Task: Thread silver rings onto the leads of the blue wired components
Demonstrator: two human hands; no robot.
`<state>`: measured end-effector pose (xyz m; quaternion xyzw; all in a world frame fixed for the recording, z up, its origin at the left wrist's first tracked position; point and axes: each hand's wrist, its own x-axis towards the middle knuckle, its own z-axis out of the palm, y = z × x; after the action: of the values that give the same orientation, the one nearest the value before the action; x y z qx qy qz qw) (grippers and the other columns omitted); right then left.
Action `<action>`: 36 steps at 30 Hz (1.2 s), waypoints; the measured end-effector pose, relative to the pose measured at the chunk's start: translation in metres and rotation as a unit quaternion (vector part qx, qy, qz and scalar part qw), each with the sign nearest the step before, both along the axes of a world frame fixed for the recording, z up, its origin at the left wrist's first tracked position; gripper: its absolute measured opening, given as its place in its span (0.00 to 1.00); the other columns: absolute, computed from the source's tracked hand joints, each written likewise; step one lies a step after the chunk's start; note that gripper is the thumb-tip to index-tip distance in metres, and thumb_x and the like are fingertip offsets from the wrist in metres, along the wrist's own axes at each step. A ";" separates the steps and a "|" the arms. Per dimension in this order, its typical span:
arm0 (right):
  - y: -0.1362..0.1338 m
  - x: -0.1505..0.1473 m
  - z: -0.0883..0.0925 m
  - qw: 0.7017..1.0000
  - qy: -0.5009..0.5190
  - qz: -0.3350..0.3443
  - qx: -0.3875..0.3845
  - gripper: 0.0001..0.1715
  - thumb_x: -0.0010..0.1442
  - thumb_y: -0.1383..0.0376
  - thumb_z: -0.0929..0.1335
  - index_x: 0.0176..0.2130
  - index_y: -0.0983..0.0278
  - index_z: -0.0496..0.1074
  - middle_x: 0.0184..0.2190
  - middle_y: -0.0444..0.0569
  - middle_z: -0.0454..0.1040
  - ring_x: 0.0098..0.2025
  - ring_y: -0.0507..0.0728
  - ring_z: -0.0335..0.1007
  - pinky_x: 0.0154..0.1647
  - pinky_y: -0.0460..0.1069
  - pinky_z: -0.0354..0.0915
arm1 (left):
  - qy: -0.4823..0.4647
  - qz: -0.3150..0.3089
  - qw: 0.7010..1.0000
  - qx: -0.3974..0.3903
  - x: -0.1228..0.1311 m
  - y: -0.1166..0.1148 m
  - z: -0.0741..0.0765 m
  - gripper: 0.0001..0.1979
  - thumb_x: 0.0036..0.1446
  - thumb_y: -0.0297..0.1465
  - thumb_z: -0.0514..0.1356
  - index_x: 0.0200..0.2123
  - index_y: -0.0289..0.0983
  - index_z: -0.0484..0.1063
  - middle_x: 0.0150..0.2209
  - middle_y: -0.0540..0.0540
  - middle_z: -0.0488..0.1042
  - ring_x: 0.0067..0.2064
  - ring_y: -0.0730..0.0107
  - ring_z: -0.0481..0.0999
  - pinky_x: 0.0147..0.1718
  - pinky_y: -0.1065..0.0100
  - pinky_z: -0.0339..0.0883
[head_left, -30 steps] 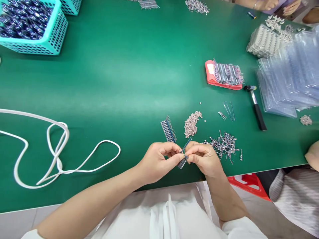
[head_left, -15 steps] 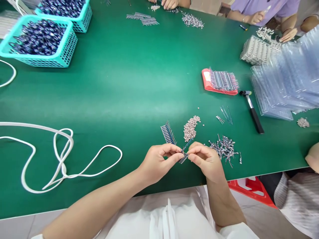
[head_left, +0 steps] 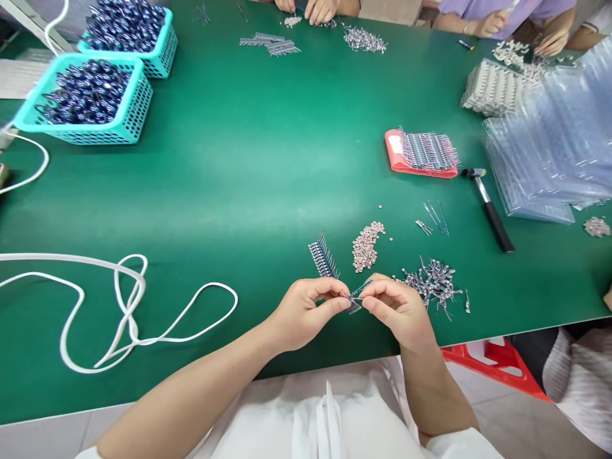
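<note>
My left hand [head_left: 306, 311] and my right hand [head_left: 396, 307] meet fingertip to fingertip near the front edge of the green table [head_left: 248, 172]. Both pinch a small blue strip of wire-legged components [head_left: 356, 298] held between them. Just beyond my hands lies a blue comb-like row of the same components [head_left: 323, 256]. A heap of small pinkish round pieces [head_left: 365, 245] sits behind my right hand. A tangled pile of loose blue components with metal legs [head_left: 433, 282] lies to its right.
A white cord [head_left: 119, 312] loops at the left. Two turquoise baskets [head_left: 88, 99] of dark blue parts stand far left. A red tray [head_left: 421, 153] of components, a small hammer [head_left: 490, 207] and clear plastic sheets [head_left: 549, 146] lie right. Other people's hands [head_left: 315, 7] work at the far edge.
The view has tilted up, showing more of the far table and the second basket. My hands have stayed together on the strip, with the fingers shifting slightly along it.
</note>
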<state>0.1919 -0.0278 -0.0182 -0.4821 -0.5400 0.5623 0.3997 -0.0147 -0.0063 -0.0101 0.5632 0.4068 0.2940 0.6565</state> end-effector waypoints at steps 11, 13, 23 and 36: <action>-0.002 0.046 0.018 0.914 -0.391 0.005 0.111 0.07 0.65 0.67 0.65 0.37 0.59 0.73 0.35 0.45 0.73 0.34 0.54 0.69 0.34 0.49 0.63 | -0.005 0.129 0.986 -0.103 -0.003 0.014 -0.001 0.07 0.56 0.34 0.65 0.32 0.36 0.75 0.29 0.49 0.76 0.32 0.70 0.74 0.36 0.69 0.68; -0.001 0.053 0.016 0.874 -0.471 -0.004 0.121 0.06 0.65 0.67 0.65 0.38 0.60 0.73 0.36 0.46 0.74 0.37 0.56 0.71 0.37 0.51 0.64 | -0.014 0.138 0.984 -0.113 -0.004 0.014 -0.001 0.08 0.56 0.34 0.66 0.32 0.36 0.75 0.29 0.49 0.76 0.33 0.70 0.74 0.36 0.70 0.67; 0.015 0.014 0.000 0.830 -0.497 0.052 0.249 0.09 0.67 0.69 0.65 0.41 0.62 0.75 0.37 0.51 0.74 0.39 0.58 0.70 0.42 0.53 0.66 | -0.028 0.146 0.981 -0.121 -0.004 0.012 0.000 0.08 0.56 0.34 0.66 0.33 0.36 0.74 0.30 0.50 0.76 0.34 0.71 0.74 0.37 0.70 0.67; 0.016 0.010 -0.006 0.849 -0.476 0.066 0.220 0.08 0.65 0.72 0.65 0.42 0.63 0.73 0.38 0.51 0.74 0.41 0.59 0.70 0.42 0.55 0.67 | -0.028 0.140 0.982 -0.122 -0.004 0.011 -0.001 0.08 0.57 0.35 0.66 0.33 0.36 0.75 0.32 0.48 0.76 0.36 0.68 0.75 0.39 0.67 0.68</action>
<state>0.2024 -0.0118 -0.0244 -0.5532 -0.8042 0.1560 0.1511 -0.0188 0.0044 -0.0116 0.4079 0.4958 0.3469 0.6837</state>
